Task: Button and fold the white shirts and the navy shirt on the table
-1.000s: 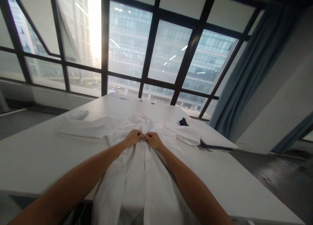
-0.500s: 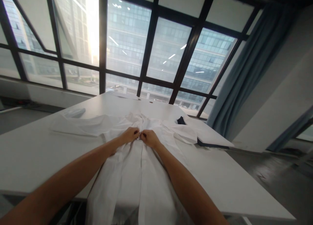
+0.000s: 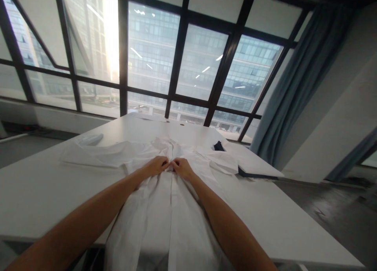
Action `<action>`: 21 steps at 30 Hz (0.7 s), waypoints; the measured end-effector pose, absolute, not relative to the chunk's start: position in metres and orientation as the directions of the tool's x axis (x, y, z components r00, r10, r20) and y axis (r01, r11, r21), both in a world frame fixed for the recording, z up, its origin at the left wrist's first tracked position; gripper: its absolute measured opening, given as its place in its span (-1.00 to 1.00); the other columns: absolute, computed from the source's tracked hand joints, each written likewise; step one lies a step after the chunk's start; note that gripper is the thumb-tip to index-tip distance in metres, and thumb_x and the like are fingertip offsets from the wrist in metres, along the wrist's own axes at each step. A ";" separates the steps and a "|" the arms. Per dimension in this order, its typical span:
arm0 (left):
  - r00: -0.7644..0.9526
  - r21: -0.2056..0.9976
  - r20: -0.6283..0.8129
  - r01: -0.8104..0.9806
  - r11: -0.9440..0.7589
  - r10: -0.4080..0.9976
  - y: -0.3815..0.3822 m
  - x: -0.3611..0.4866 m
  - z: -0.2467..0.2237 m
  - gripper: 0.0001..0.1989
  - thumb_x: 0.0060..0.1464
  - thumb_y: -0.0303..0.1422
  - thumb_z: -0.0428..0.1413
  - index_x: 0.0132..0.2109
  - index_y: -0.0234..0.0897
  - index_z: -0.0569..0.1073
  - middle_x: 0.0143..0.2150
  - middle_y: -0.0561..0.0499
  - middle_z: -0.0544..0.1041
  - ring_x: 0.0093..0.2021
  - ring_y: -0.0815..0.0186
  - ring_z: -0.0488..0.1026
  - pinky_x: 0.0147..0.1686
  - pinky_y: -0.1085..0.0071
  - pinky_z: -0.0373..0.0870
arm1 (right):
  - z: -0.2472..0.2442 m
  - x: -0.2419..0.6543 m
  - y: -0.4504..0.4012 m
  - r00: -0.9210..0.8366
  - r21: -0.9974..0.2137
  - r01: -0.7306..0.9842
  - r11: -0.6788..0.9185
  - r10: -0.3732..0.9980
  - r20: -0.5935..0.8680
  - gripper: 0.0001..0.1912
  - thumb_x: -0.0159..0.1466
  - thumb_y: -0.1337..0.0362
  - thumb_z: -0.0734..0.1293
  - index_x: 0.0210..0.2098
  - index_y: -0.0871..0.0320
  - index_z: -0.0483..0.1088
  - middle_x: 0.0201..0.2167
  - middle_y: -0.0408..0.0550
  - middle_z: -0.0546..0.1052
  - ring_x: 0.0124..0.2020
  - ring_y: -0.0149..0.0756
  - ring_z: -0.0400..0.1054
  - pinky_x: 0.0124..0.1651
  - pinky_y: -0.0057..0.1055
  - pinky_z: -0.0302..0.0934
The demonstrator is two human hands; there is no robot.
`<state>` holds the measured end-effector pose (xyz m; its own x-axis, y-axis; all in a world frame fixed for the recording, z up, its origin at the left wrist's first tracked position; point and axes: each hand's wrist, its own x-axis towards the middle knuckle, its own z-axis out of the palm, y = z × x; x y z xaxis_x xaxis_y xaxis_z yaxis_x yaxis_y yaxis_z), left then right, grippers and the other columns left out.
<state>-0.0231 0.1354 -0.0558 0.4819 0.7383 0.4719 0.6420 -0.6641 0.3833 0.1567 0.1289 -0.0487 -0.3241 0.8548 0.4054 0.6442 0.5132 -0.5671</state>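
A white shirt point(image 3: 153, 216) lies spread on the white table point(image 3: 79, 192), its sleeves out to both sides and its lower part hanging over the near edge. My left hand point(image 3: 159, 165) pinches the cloth at the front opening, partway up the shirt. Close against it, my right hand point(image 3: 181, 167) pinches the opposite edge of the same opening. The fingertips of both hands almost meet. Any button between them is too small to make out. Below the hands the two front edges run down side by side.
On the table's right side lie a dark blue piece of cloth point(image 3: 218, 146) and a white, flat item with a dark edge point(image 3: 256, 174). Thin white sheets point(image 3: 147, 116) rest at the far end. Black-framed windows and a blue curtain point(image 3: 303, 86) stand beyond.
Both hands stay at the front opening, their fingers shifting slightly over the cloth. The view has tilted a little; the shirt lies nearly as before.
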 end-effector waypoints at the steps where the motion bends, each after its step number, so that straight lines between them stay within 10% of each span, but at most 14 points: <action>1: 0.466 0.397 0.473 0.645 -0.653 0.748 0.135 -0.023 -0.056 -0.74 0.13 -0.27 0.00 -0.43 -0.32 0.44 -0.51 0.06 0.46 -0.48 0.40 0.30 -0.44 0.50 0.16 | -0.049 0.157 0.130 -0.320 -0.570 0.645 0.509 0.857 0.404 -0.76 0.23 0.30 0.24 -0.48 0.23 0.48 -0.57 -0.12 0.51 -0.50 -0.41 0.33 -0.39 -0.54 0.13; 21: 0.307 0.479 0.518 0.670 -0.568 0.799 0.126 -0.007 -0.045 -0.85 0.00 -0.44 0.01 -0.50 -0.32 0.38 -0.57 0.12 0.35 -0.51 0.42 0.22 -0.46 0.49 0.10 | -0.057 0.156 0.140 -0.273 -0.665 0.600 0.445 0.895 0.353 -0.80 0.11 0.31 0.22 -0.55 0.21 0.44 -0.61 -0.15 0.48 -0.53 -0.42 0.29 -0.44 -0.56 0.12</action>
<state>-0.0070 0.1255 -0.0452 0.3066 0.7986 0.5179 0.6695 -0.5677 0.4791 0.1558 0.1397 -0.0572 -0.2731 0.8950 0.3528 0.6000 0.4451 -0.6647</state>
